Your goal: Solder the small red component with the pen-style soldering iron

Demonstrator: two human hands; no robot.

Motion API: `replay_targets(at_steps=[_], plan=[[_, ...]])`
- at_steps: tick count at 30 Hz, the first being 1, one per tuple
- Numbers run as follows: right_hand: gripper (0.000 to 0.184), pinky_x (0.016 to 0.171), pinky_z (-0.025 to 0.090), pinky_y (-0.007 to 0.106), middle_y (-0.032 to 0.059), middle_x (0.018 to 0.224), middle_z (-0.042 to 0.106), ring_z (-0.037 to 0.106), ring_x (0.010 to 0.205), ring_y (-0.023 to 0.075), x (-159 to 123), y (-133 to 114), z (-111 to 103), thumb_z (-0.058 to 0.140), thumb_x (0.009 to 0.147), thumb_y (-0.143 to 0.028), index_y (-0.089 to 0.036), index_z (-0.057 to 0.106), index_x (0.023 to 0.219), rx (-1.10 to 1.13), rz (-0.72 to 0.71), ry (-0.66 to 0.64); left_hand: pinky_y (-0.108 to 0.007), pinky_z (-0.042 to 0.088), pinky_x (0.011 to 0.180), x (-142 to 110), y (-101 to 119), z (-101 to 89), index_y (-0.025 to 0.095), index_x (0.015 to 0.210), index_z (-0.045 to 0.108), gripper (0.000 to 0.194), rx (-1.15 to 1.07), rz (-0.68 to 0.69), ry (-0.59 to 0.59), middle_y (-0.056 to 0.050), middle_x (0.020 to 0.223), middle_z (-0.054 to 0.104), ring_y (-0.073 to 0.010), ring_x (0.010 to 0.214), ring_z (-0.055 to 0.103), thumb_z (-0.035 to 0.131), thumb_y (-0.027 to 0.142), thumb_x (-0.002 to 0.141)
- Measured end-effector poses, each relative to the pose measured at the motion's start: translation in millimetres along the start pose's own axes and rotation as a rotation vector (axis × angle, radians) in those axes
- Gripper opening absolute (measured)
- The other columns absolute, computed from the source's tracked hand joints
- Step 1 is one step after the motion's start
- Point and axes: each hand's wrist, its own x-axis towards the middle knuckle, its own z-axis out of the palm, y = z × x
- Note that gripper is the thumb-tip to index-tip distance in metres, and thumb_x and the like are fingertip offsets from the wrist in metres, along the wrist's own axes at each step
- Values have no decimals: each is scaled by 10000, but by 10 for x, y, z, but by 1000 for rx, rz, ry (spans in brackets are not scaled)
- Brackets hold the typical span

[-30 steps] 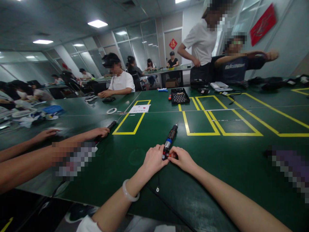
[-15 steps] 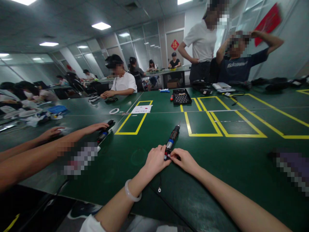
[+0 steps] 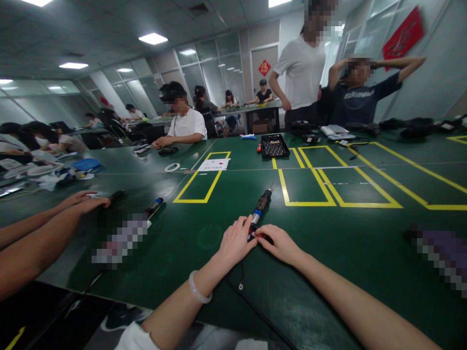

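An electric screwdriver [image 3: 260, 209] with a black front, a blue band and a silver rear lies on the green table, its bit pointing away from me. My left hand [image 3: 235, 241] is closed around the left side of its rear end. From the right, my right hand [image 3: 278, 241] pinches with thumb and forefinger at a small red and black part by that same end. What exactly sits between those fingertips is hidden. A black cord [image 3: 251, 311] runs from under my hands toward the table's front edge, and a small ring [image 3: 241, 287] hangs on a thin cord beside it.
Yellow tape outlines [image 3: 310, 204] mark the table ahead. A black tray of small parts [image 3: 275, 146] stands farther back, near a white paper sheet [image 3: 214, 165]. On the left, a co-worker's hand [image 3: 95, 204] holds a dark piece beside a second tool [image 3: 155, 206].
The co-worker's hand at the left has drawn back from the second tool with a dark piece. The standing person's arm has dropped lower. My hands have hardly moved.
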Motion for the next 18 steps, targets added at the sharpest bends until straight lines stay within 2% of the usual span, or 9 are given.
replay_targets(at_steps=[4,9,13,18], plan=[[181,772,452,309,41,880,646,589,814,185,-6,25,-5,512,892,-196,-208,598,1051,37,36,14,-351,453,867,-29,-77,-35,265,1418,257,638,-11,10,-16,-100,1254,450,-235,1074,541,478,479,859],[160,712,447,282,28,819,623,580,775,175,-10,55,-26,508,889,-200,-204,598,1021,34,59,17,-339,449,898,-177,-312,-98,271,1421,267,663,-15,-14,-21,-95,1274,457,-235,1113,530,501,494,843],[143,713,445,284,31,824,625,581,774,174,-7,42,-40,508,889,-196,-203,606,992,27,59,8,-335,462,890,-397,-616,-178,278,1437,262,657,-15,-91,-30,-95,1305,448,-244,1116,535,455,520,856],[144,719,448,294,40,866,642,584,779,175,-8,63,-29,503,891,-192,-206,622,970,29,60,1,-342,475,895,-728,-1140,-265,267,1448,267,663,-29,-212,-25,-89,1338,428,-250,1116,542,396,555,865]])
